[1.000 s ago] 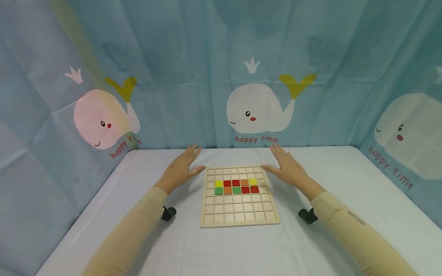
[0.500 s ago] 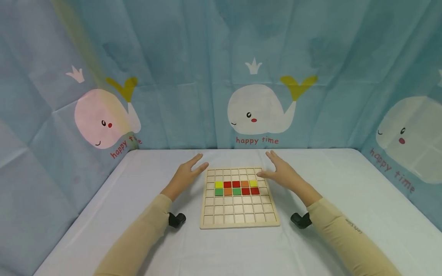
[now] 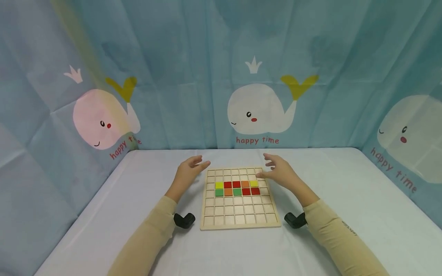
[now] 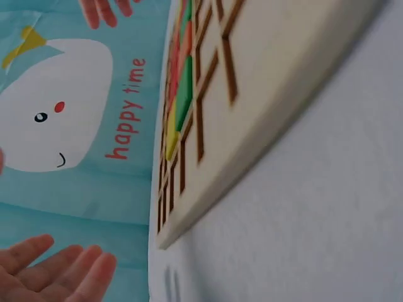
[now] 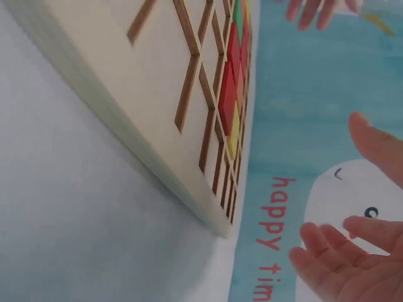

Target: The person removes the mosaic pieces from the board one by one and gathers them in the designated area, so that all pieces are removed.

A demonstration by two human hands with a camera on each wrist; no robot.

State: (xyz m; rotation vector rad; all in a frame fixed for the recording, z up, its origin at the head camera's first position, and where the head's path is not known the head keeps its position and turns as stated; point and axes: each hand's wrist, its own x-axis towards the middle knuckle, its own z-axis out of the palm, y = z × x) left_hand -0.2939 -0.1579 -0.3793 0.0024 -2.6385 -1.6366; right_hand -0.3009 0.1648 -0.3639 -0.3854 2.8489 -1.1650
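Both hands are hovering around the board now! The left hand [image 3: 188, 173] is hanging just beside the far left corner, its fingers bending loosely, its thumb standing apart and pointing inward. Across from it, the right hand [image 3: 281, 170] is mirroring that shape, relaxed and wide, palm facing in, its thumb reaching over the far right corner; neither one is gripping anything. And the wooden grid board [image 3: 243, 209] is lying flat between the forearms, on the white tablecloth [image 3: 238, 253]. Ten coloured tiles [image 3: 236, 184] are sitting on it in two rows: yellow, red, red, orange, yellow along the far one; green, orange, green, red, red along the near one. Beige sleeves [image 3: 148, 237] are covering both arms, black devices [image 3: 184, 220] are poking out at the wrists, and whales are smiling from the blue curtain [image 3: 176, 76] behind.
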